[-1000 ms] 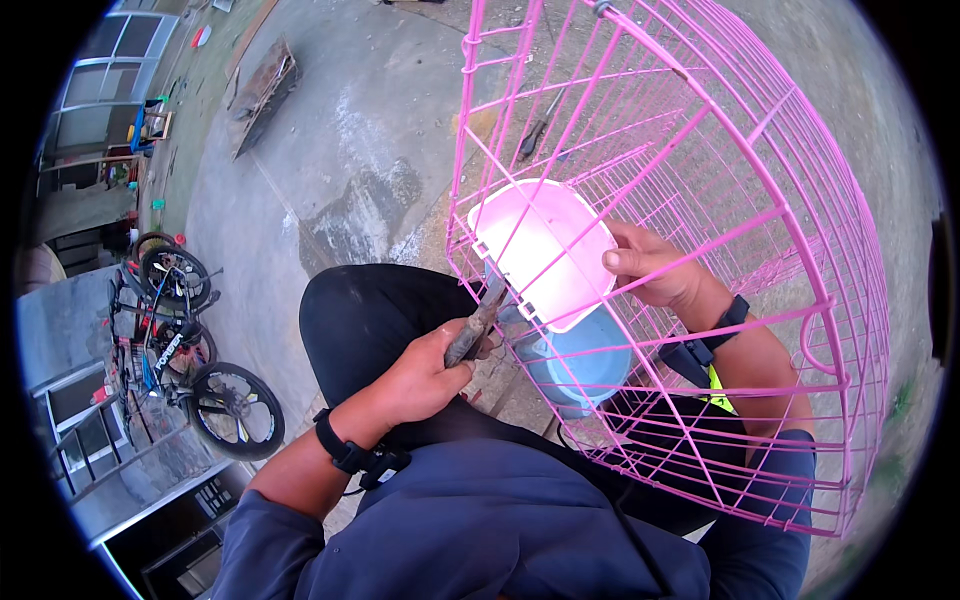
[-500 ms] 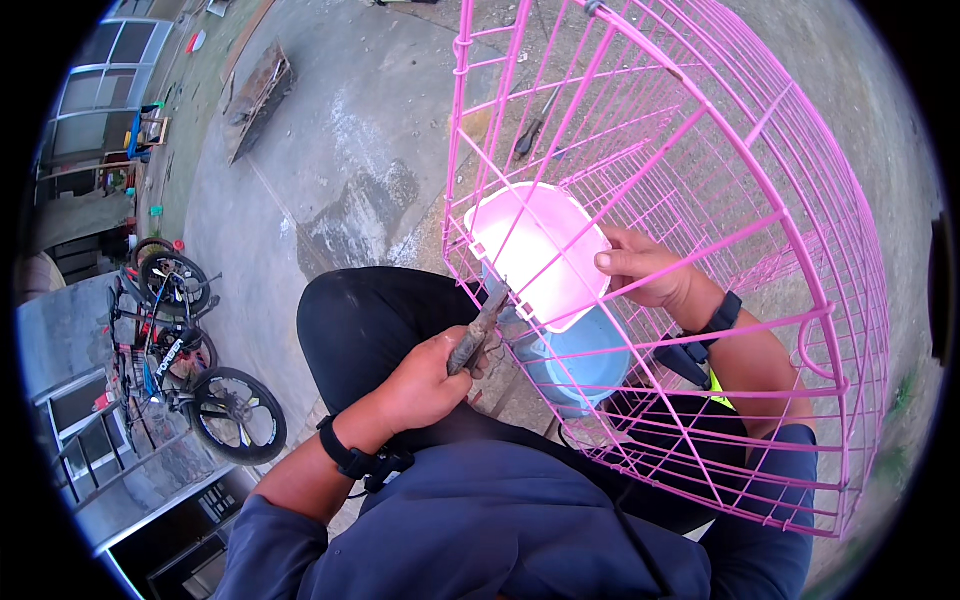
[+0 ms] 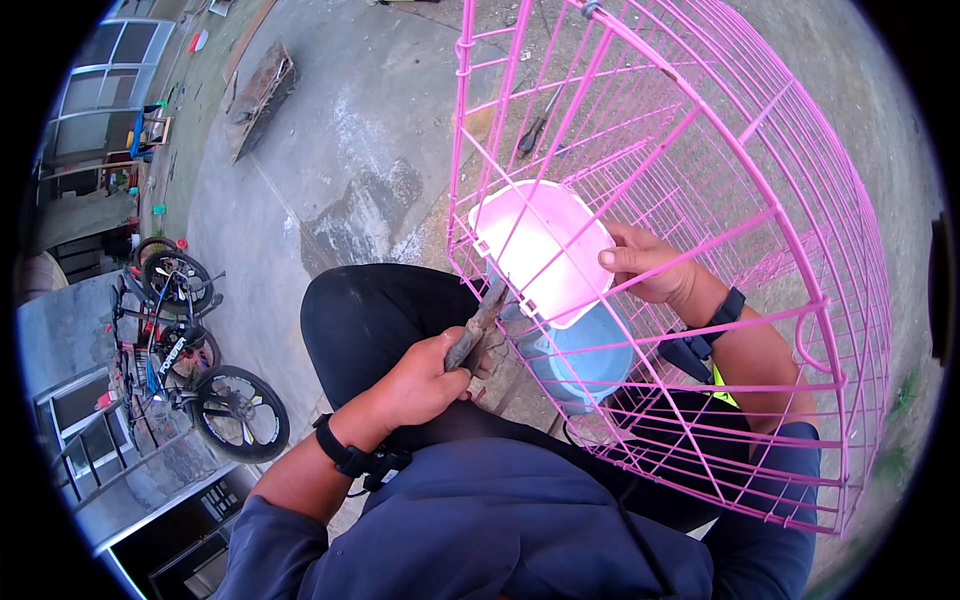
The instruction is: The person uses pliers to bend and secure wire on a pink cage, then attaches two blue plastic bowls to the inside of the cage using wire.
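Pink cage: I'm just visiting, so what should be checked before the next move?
1. Left hand grips the pliers: ok.
2. Right hand holds the edge of the pink bowl: ok.
3. Pliers' tip is near the cage wires: ok.
4. Pliers are closed on a wire: cannot tell.
5. Bowl's small tabs are fastened to the wires: cannot tell.
6. Ground is free of loose tools: not ok; a dark-handled tool shows through the bars.
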`<action>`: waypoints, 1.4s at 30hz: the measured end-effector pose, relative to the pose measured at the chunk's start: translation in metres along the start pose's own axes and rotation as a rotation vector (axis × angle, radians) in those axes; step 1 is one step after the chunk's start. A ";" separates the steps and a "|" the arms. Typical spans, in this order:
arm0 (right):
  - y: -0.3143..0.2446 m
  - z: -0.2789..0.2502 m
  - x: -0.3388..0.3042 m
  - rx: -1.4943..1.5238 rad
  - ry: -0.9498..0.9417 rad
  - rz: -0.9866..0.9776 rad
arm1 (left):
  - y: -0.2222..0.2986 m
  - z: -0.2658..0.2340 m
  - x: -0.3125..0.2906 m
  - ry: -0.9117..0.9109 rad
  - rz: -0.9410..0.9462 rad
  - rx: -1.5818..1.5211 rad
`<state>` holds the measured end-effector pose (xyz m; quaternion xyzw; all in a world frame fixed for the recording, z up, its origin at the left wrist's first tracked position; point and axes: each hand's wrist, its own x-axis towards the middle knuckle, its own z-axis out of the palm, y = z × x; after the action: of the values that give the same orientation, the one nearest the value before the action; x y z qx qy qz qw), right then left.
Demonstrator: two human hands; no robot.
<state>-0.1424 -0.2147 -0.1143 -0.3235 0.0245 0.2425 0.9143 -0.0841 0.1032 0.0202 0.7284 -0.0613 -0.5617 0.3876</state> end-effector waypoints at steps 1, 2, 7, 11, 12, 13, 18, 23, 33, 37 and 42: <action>-0.001 0.000 -0.001 -0.012 0.009 0.012 | 0.000 0.001 0.000 -0.018 -0.030 -0.058; -0.002 0.001 -0.002 -0.023 0.018 0.023 | -0.001 0.001 0.001 -0.027 -0.031 -0.092; 0.000 0.001 -0.002 -0.036 0.030 0.043 | -0.002 -0.005 0.004 -0.112 -0.071 -0.152; 0.001 -0.001 -0.004 -0.102 0.045 0.056 | -0.002 -0.011 0.004 -0.149 -0.111 -0.125; 0.002 0.001 -0.003 -0.115 0.048 0.049 | -0.003 -0.012 0.003 -0.152 -0.125 -0.112; 0.000 0.002 -0.002 -0.153 0.064 0.056 | -0.004 -0.013 0.002 -0.155 -0.139 -0.099; 0.001 0.002 -0.004 -0.189 0.113 0.033 | 0.001 -0.017 -0.001 -0.199 -0.147 -0.122; 0.002 0.003 -0.004 -0.154 0.094 0.063 | 0.010 -0.019 0.000 -0.247 -0.170 -0.119; 0.004 0.000 -0.004 -0.141 0.077 0.068 | 0.014 -0.017 0.006 -0.336 -0.169 -0.155; -0.006 0.008 -0.007 -0.136 0.093 0.114 | 0.016 -0.013 0.006 -0.325 -0.161 -0.209; -0.001 0.005 -0.007 -0.080 0.056 0.102 | 0.006 -0.011 0.006 -0.311 -0.120 -0.254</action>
<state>-0.1483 -0.2155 -0.1085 -0.3648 0.0567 0.2807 0.8859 -0.0702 0.1012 0.0197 0.5805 -0.0054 -0.6926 0.4280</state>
